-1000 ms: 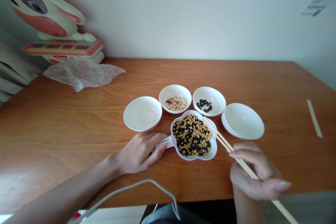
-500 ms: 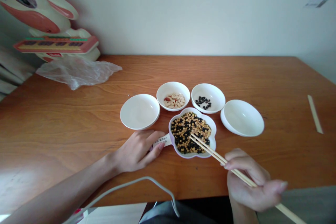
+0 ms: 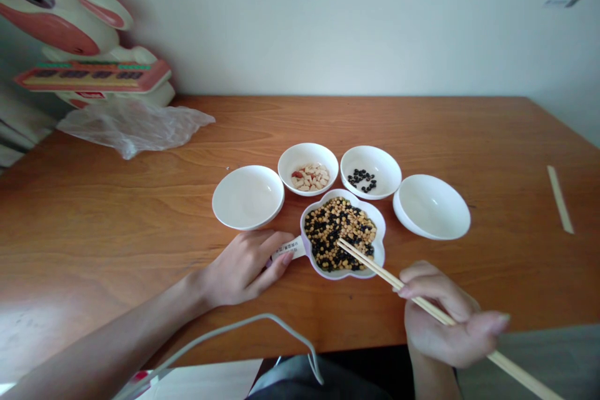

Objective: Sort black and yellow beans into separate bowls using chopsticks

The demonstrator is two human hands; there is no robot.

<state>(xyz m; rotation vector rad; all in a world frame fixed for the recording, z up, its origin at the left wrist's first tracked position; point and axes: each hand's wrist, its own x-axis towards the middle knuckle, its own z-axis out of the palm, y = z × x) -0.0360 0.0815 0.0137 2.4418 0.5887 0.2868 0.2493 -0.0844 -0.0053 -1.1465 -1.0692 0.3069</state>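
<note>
Head view: the flower-shaped dish (image 3: 379,253) rests on the wooden table (image 3: 140,219), and clock hours here are counted from it, with twelve toward the wall (image 3: 328,25). It holds a mix (image 3: 340,225) of black and yellowish beans. Its handle (image 3: 293,249), bearing a printed label, points to about nine o'clock, where the left hand (image 3: 253,265) grips it, thumb and fingers closed around it. At four o'clock the right hand (image 3: 445,319) has its fingers curled about a pair of chopsticks (image 3: 384,274); their tips lie close together over the mix, and whether they pinch a bean is too small to tell.

Four white bowls arc around the far side. At ten sits the first bowl (image 3: 248,197), its white inside showing; at eleven, a bowl (image 3: 309,151) of pale peanuts (image 3: 309,178) with a reddish one among them; at one, a bowl (image 3: 382,162) with some black beans (image 3: 362,181); between two and three, another bowl (image 3: 431,206), also white inside.

Farther out toward ten, a crumpled clear plastic bag (image 3: 135,128) lies before an animal-shaped toy (image 3: 79,40) with a keyboard. Well out at three lies a pale strip (image 3: 560,200). Between seven and eight, a white cable (image 3: 257,319) curves across the near edge.
</note>
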